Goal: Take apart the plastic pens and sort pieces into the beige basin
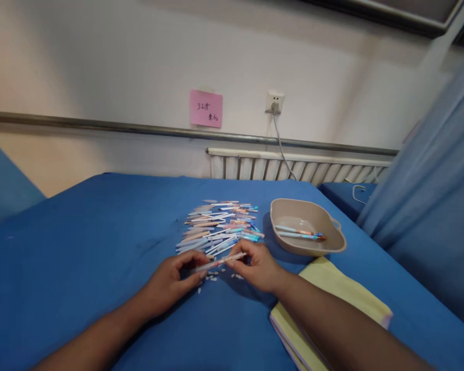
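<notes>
My left hand [172, 282] and my right hand [258, 265] hold one slim, pale pinkish pen [218, 263] between them, tilted slightly up to the right. The left thumb and fingers close on its left end; the right ones pinch it near the other end. Just beyond my hands lies a heap of many pens [216, 222] in white, pale blue, beige and pink, mostly laid crosswise. Several tiny white pieces [212, 279] are scattered on the blue sheet below the held pen; they are too small to name surely.
Right of the heap stands a beige plastic basin [334, 246] with a few light blue and orange pens [298, 234] inside. A folded yellow cloth [348, 289] lies under my right forearm. The blue-covered surface [81, 242] reaches a wall with a radiator [251, 167]. A blue curtain [436, 170] hangs at right.
</notes>
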`<state>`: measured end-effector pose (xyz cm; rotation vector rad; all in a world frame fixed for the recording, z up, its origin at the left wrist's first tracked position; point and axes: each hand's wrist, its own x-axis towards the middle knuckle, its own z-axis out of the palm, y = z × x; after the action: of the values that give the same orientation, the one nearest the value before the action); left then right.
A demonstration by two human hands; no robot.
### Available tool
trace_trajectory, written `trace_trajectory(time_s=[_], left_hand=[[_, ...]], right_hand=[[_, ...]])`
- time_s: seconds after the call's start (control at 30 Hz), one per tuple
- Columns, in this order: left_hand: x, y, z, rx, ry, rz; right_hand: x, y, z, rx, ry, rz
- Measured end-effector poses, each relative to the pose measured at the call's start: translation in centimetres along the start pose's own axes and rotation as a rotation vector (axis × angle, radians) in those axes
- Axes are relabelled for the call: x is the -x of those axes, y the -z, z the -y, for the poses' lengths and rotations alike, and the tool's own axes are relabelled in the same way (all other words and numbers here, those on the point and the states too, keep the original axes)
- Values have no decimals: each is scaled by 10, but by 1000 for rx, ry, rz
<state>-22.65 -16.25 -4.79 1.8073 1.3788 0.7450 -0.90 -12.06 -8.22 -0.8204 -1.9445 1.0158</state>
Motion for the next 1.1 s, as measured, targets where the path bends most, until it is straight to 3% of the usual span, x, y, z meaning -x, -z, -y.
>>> trace_trajectory(time_s=[0.17,0.37,0.43,0.5,0.6,0.73,0.9,1.1], left_hand=[[-3,1,-3,-17,16,36],[-21,11,-19,163,180,-271],[-37,12,-35,125,136,-285],[-59,5,-53,27,4,-245],[-101,-20,-81,-207,-184,-158],[-162,-68,-107,-525,-386,15],[-216,-121,-117,-617,-384,114],[-244,-146,-114,-691,-327,210]], right_hand=[[-3,0,-5,119,-25,72],[-8,8,4,233,-31,78],[-10,10,8,309,1,94],[-11,11,10,377,43,118],[-13,11,11,450,99,165],[-14,12,11,503,149,212],[-14,12,9,561,194,202],[-17,12,7,541,218,229]])
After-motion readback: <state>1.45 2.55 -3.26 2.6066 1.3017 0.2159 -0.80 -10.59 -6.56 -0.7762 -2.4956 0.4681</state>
